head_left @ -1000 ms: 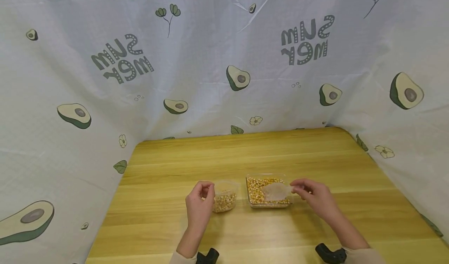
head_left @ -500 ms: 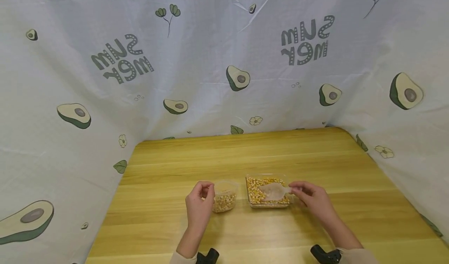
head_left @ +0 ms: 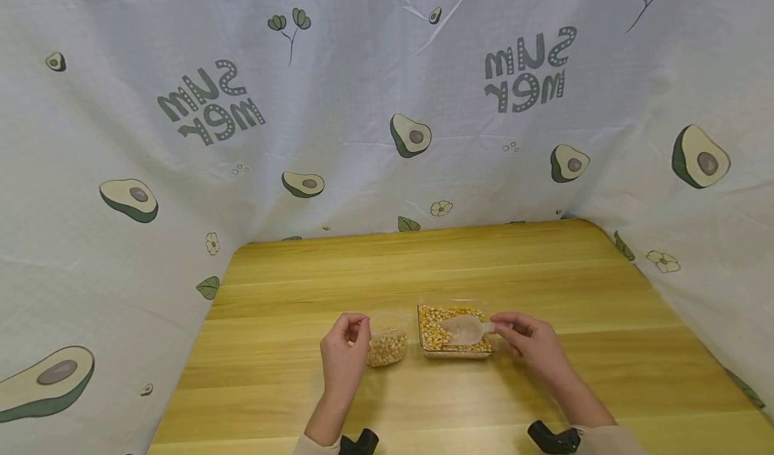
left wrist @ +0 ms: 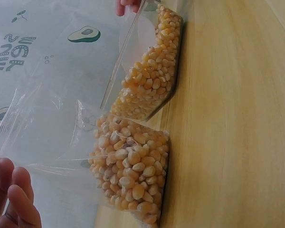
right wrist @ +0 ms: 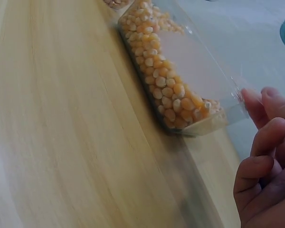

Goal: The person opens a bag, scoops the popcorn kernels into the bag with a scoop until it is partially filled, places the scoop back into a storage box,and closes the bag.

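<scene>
My left hand [head_left: 344, 349] pinches the upper edge of a clear plastic bag [head_left: 388, 349]. Corn kernels [left wrist: 133, 166] fill the bottom of this bag, which stands on the table, its mouth spread. To its right is a clear rectangular container [head_left: 457, 355] of yellow corn kernels [head_left: 432, 327]. Between thumb and fingers, my right hand [head_left: 538, 347] holds the handle of a translucent scoop [head_left: 464, 330]. The scoop's blade lies in the container, its front edge among the kernels. In the right wrist view the pale blade [right wrist: 187, 59] shows through the container's wall.
The wooden table [head_left: 272, 374] extends around both vessels. A white cloth [head_left: 351, 92] printed with avocados hangs behind the table and along both sides. Black wrist mounts [head_left: 553, 437] sit at the cuffs.
My right hand and the scoop have moved left, the blade pushing into the kernels. The container has slid slightly left towards the bag. My left hand has stayed in place.
</scene>
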`<action>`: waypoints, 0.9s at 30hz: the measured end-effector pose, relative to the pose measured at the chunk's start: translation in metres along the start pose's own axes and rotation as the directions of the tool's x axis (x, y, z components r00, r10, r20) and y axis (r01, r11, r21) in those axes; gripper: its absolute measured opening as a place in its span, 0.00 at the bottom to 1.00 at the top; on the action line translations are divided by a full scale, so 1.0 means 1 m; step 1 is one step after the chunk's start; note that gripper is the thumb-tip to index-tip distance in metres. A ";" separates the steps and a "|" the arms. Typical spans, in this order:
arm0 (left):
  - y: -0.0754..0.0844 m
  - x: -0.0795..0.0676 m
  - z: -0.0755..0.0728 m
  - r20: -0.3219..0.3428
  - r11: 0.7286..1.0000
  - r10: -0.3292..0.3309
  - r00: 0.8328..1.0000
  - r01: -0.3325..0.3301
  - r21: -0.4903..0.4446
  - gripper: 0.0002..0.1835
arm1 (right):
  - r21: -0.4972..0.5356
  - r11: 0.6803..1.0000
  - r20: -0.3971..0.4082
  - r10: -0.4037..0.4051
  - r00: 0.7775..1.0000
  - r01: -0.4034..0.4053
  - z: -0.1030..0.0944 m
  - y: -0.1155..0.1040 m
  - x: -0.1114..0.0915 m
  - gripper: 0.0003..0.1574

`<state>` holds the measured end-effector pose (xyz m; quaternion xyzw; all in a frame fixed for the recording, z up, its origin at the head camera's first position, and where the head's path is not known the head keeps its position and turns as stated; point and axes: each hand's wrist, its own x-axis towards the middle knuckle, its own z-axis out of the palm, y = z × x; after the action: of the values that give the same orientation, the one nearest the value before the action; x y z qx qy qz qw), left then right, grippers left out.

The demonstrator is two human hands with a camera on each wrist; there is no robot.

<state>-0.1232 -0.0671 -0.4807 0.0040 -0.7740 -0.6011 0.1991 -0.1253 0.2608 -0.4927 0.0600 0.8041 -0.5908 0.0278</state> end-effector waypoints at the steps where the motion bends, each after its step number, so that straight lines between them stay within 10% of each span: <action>1: 0.000 0.000 0.000 0.001 1.000 0.000 1.000 0.000 -0.003 0.05 | 0.006 1.000 -0.001 0.006 1.000 -0.006 0.000 0.000 0.000 0.24; 27: -0.001 0.000 0.000 0.004 1.000 -0.007 1.000 0.007 -0.015 0.04 | 0.358 0.931 0.003 0.074 0.997 -0.070 0.000 0.008 0.000 0.09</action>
<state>-0.1231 -0.0676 -0.4814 0.0042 -0.7699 -0.6075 0.1955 -0.1246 0.2629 -0.5000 0.0968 0.6804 -0.7256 0.0336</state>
